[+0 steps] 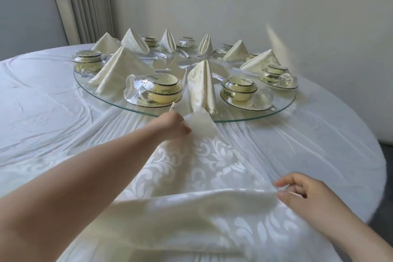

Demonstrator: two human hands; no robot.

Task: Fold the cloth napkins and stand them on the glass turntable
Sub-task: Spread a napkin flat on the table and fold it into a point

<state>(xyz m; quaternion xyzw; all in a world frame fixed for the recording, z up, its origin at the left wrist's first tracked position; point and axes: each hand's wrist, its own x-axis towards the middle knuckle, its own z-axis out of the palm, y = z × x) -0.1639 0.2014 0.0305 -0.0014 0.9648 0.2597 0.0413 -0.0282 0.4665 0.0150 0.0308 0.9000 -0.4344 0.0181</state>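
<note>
Napkin (pixel 204 168); bowl's (pixel 163 91) blurred marks, perhaps writing

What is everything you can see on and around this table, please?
folded napkins: eight, cream, standing on the turntable.
turntable: one, clear glass, mid-table.
bowl sets: about eight, pale yellow, wrapped, between the folded napkins.
flat napkin: one, cream patterned, on the tablecloth near the person.
tablecloth: one, white, over the table.
curtain: one, pale, back left.
left hand: pinches the flat napkin's far corner.
right hand: pinches its near edge.
</note>
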